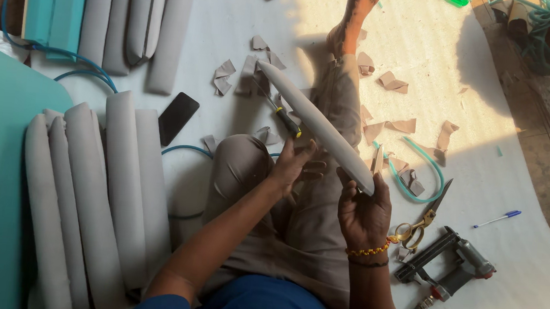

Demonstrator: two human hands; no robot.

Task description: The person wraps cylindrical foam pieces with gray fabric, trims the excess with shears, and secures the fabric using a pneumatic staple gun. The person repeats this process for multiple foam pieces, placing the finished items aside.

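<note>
Grey fabric covers the long padded strip point(320, 128) we hold above our lap. Our right hand point(364, 212) is closed around its near end, while our left hand point(294, 166), fingers spread, rests open against its underside. Beside our right wrist lie scissors point(420, 223) and a staple gun point(447, 266). Farther off sit a screwdriver point(282, 115), fabric scraps point(394, 83) and our bare foot point(353, 15).

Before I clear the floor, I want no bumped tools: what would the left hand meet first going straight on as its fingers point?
Probably the grey padded strip: the left hand already nearly touches it; depth unclear.
</note>
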